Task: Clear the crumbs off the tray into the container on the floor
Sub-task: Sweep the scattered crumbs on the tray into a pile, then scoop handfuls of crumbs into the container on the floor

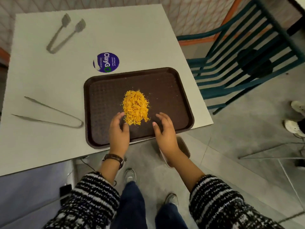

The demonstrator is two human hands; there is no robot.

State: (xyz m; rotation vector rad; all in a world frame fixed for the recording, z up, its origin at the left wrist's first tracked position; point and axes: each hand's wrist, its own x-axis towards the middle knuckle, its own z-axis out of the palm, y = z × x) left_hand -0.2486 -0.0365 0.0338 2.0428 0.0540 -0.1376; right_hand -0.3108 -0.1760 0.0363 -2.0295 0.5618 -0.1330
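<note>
A dark brown tray [171,86] lies at the near right corner of the white table [49,83]. A heap of orange crumbs [135,107] sits in the tray's middle, with stray specks around it. My left hand [118,131] rests on the tray just left of the heap, fingers apart and curved, touching its near left edge. My right hand [165,131] hovers over the tray's near edge to the right of the heap, fingers apart, holding nothing. A dark container [183,146] stands on the floor below the table edge, mostly hidden behind my right wrist.
Two metal tongs lie on the table: one [64,33] at the far left, one [49,113] left of the tray. A purple round sticker [106,62] sits behind the tray. A teal slatted chair [244,60] stands to the right. Another person's shoes [295,118] are at the right edge.
</note>
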